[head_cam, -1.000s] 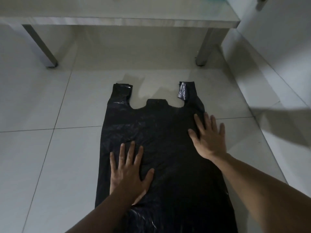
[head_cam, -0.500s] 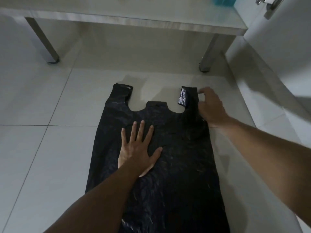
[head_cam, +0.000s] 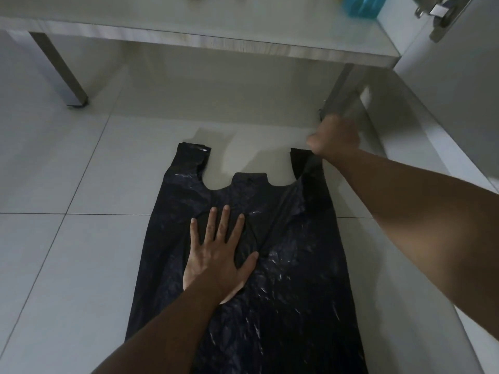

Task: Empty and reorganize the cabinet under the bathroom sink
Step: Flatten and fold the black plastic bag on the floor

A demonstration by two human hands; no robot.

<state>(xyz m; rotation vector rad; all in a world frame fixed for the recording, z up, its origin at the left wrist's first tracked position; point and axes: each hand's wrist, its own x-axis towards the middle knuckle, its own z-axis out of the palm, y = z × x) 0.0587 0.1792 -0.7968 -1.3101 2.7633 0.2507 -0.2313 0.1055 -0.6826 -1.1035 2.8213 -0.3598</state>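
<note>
Bag [head_cam: 283,279]: black plastic, handled type, spread flat on the floor [head_cam: 54,265]; lengthwise, handles at the far end, near end cut off by the bottom edge of the view.
Left handle [head_cam: 193,157]: flat on the tile, untouched.
Right handle [head_cam: 303,163]: pulled taut toward the far right, creases running from it toward the middle of the bag.
Left hand [head_cam: 218,255]: palm down on the bag's middle; fingers [head_cam: 224,225] straight and spread wide, pressing the plastic to the floor.
Right hand [head_cam: 334,139]: blurred, at the top of the right handle; fingers curled, gripping the handle's end.
Floor: large pale tiles with thin dark joints; one joint passing under the bag.
Shelf [head_cam: 189,25]: pale board on two metal legs, beyond the bag, raised above the floor.
Left leg [head_cam: 62,71]: well apart from the bag.
Right leg [head_cam: 337,90]: just behind the right hand.
Blue item [head_cam: 360,5]: on the shelf, far right, mostly cut off; kind unclear.
Door [head_cam: 459,90]: white panel at right, metal hinge [head_cam: 437,9] at its top.
</note>
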